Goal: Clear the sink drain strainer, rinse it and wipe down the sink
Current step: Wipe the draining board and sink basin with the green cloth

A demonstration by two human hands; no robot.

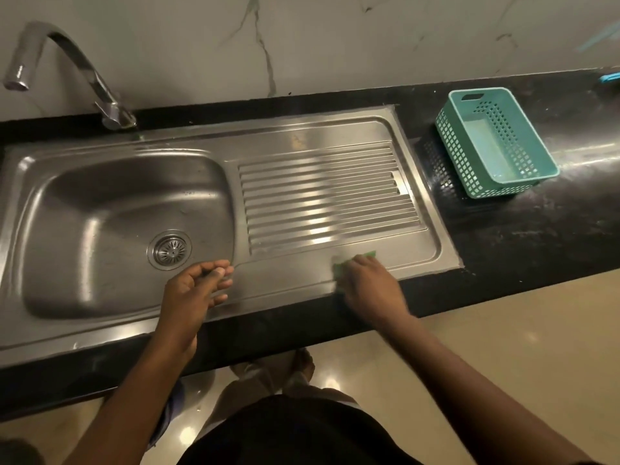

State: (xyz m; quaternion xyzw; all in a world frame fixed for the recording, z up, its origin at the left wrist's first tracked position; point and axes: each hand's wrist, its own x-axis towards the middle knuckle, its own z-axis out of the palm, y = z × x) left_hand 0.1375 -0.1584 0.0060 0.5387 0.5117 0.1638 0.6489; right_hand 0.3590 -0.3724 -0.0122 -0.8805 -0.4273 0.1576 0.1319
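- The right hand (370,283) reaches forward from the lower right, with the arm stretched over the front edge of the table (523,236). The palm faces down and lies flat on the smooth steel strip in front of the ribbed draining board (322,193).
- Its fingers (355,263) are held together and press down on a green cloth (339,268); only the cloth's edges show, at the fingertips and on the left side of the hand. This hand looks a little blurred.
- The left hand (194,290) hangs over the front right corner of the sink basin (100,229), with the wrist bent a little. Its fingers (221,266) are loosely curled and a little apart, and they hold nothing.
- The drain strainer (169,250) sits in its place in the bottom of the basin, just beyond the left hand.
- A turquoise basket (496,142) stands on the table to the right of the sink, well apart from both hands.
- The tap (67,68) stands at the back left and curves over the basin.
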